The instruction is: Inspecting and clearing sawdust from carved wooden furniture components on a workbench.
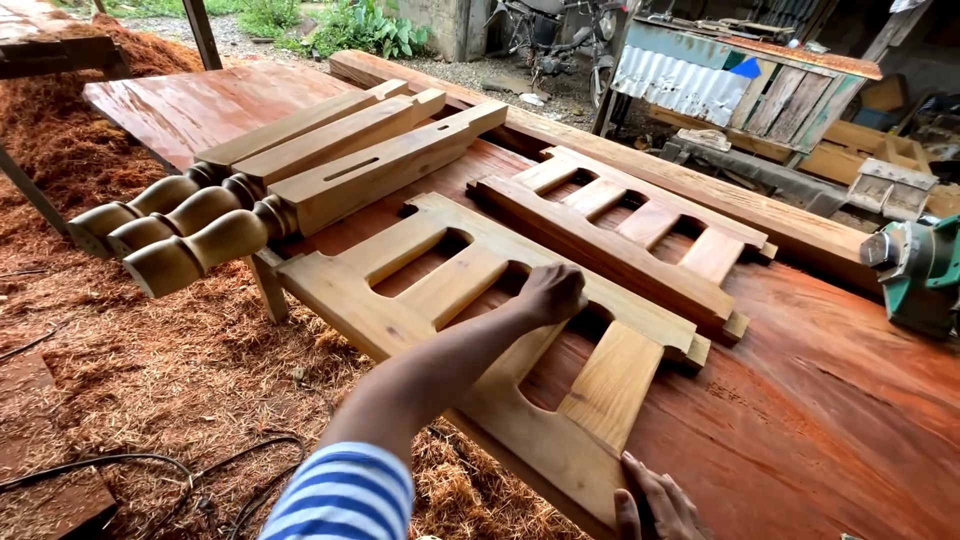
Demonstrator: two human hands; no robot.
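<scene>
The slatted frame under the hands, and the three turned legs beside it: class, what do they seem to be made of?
Slatted frame: pale bare wood, apparently unfinished; grain lines show and the surface looks matt. Turned legs: seemingly the same light wood, with visible grain, lathe-rounded ends and no evident varnish.

Three turned legs (270, 190) lay side by side on slab (830, 400), w/ second slatted frame (630, 235) beside them. Green power tool (915, 275) at slab's right edge. Sawdust (150, 340) and cables (200, 470) on ground.
</scene>
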